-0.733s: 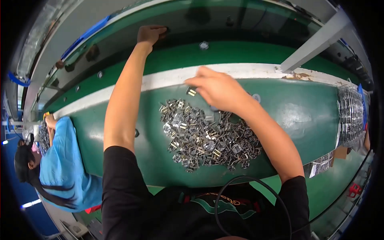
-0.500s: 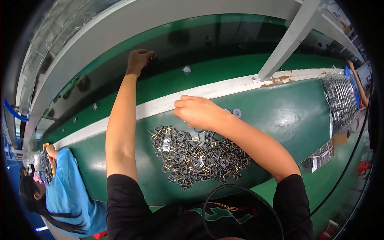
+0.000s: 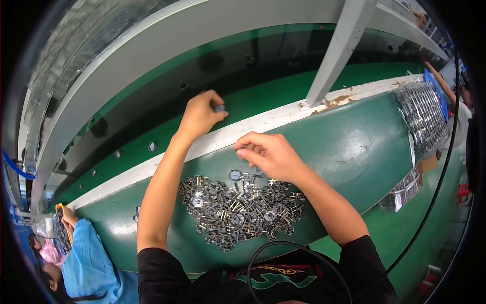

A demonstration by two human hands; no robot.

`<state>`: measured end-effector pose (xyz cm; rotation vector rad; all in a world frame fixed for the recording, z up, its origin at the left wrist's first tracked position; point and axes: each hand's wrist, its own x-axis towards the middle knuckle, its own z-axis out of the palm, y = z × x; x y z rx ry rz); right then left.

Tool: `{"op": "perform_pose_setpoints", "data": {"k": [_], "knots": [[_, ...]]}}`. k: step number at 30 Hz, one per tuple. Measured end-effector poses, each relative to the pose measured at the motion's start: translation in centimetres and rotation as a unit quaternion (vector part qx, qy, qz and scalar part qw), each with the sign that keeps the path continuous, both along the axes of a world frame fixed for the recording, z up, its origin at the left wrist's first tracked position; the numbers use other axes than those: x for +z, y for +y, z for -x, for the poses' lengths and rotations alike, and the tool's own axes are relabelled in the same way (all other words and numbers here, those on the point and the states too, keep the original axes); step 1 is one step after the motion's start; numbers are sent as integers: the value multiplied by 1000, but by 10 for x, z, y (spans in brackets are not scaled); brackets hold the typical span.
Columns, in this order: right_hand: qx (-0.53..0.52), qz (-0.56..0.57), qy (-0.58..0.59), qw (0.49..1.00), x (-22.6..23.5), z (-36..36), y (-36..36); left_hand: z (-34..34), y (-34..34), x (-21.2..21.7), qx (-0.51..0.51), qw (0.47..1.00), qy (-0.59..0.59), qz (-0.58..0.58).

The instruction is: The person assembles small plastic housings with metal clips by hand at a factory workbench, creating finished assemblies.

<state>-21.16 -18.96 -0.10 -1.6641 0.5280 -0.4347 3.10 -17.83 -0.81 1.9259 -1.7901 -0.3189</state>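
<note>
A pile of several small metal parts point(image 3: 238, 210) lies on the green work surface point(image 3: 354, 147) just in front of me. My left hand point(image 3: 200, 114) reaches out over the white strip point(image 3: 152, 167) toward the darker green belt point(image 3: 167, 121) and pinches one small round part point(image 3: 218, 108) in its fingertips. My right hand point(image 3: 268, 154) hovers just above the far edge of the pile, fingers curled together; whether anything is between them cannot be seen.
Single small parts point(image 3: 151, 146) sit spaced along the belt. A grey slanted post point(image 3: 334, 50) rises at the right. Sheets of packed metal parts point(image 3: 420, 116) lie far right. A person in blue point(image 3: 81, 263) works at lower left; another person's arm point(image 3: 438, 78) shows at upper right.
My left hand has drawn back from the far belt toward the white strip. My right hand stays over the pile's far edge. The camera view has swung to the left.
</note>
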Motion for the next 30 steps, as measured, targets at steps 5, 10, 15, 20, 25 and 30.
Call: {"op": "perform_pose_setpoints", "data": {"k": [5, 10, 15, 20, 25, 30], "knots": [[-83, 169, -159, 969, -7, -9, 18, 48, 69, 28, 120, 842, 525, -27], [-105, 121, -149, 976, 1, -11, 32, 70, 126, 32, 94, 652, 752, 28], [-124, 184, -170, 960, 0, -17, 46, 80, 156, 19, 143, 664, 732, 53], [-98, 288, -188, 934, 3, -18, 49, 88, 165, 10, 165, 659, 729, 87], [-75, 343, -178, 919, 8, -16, 50, 98, 164, 14, 180, 693, 692, 90], [-60, 354, -168, 918, 7, -15, 51, 100, 167, 12, 184, 703, 683, 79]]}}
